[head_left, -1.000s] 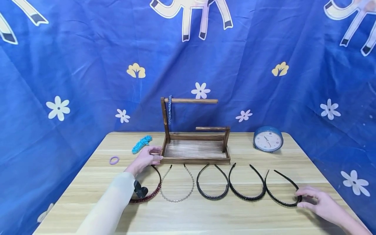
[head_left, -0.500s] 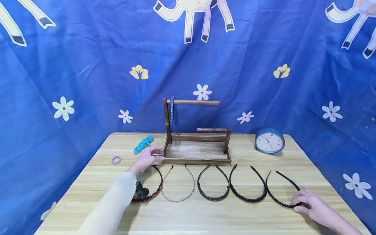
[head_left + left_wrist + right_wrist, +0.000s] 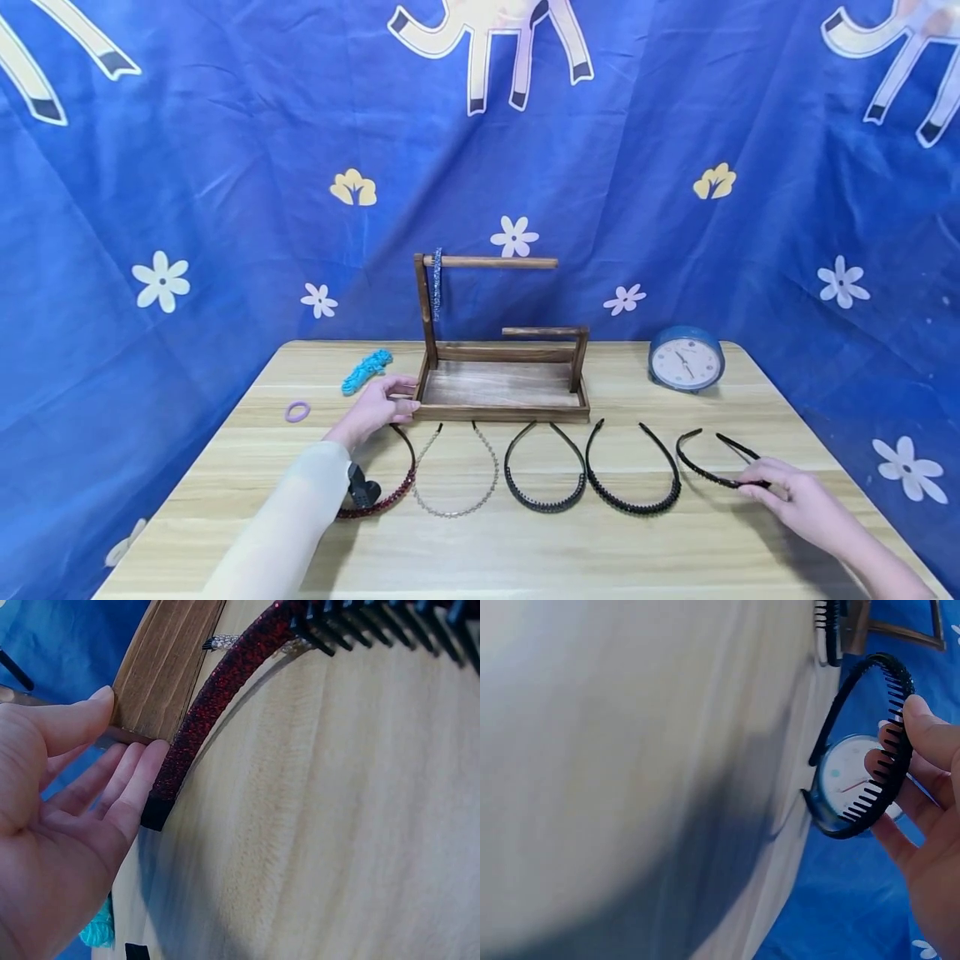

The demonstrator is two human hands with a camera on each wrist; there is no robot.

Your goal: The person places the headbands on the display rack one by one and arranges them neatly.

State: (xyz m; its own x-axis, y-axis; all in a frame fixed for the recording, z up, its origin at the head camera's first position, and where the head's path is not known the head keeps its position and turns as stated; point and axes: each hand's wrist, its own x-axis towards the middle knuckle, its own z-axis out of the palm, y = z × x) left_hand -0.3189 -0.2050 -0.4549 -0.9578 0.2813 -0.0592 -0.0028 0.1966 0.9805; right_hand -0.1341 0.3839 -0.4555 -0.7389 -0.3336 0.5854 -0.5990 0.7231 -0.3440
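My right hand [image 3: 798, 504] pinches a black toothed headband [image 3: 703, 473] by its curved band, above the right side of the table. In the right wrist view the thumb and fingers grip this headband, its teeth facing inward and its two tips pointing toward the table. My left hand [image 3: 375, 407] holds the front left corner of a wooden rack [image 3: 502, 412], thumb on one face and fingertips on another in the left wrist view. A blue glittery headband [image 3: 437, 287] hangs on the rack's upper bar. Beneath my left wrist lies a dark red headband [image 3: 397, 493], partly hidden.
A clear beaded headband [image 3: 453, 514] and two black headbands, one [image 3: 545, 505] left of the other [image 3: 637, 507], lie in a row before the rack. A blue clock [image 3: 686, 361] stands back right. A turquoise cord bundle [image 3: 367, 371] and purple ring [image 3: 297, 412] lie left.
My right hand has taken hold of the rightmost black headband and lifted it off the table, tilting it. The left hand has stayed at the rack's corner.
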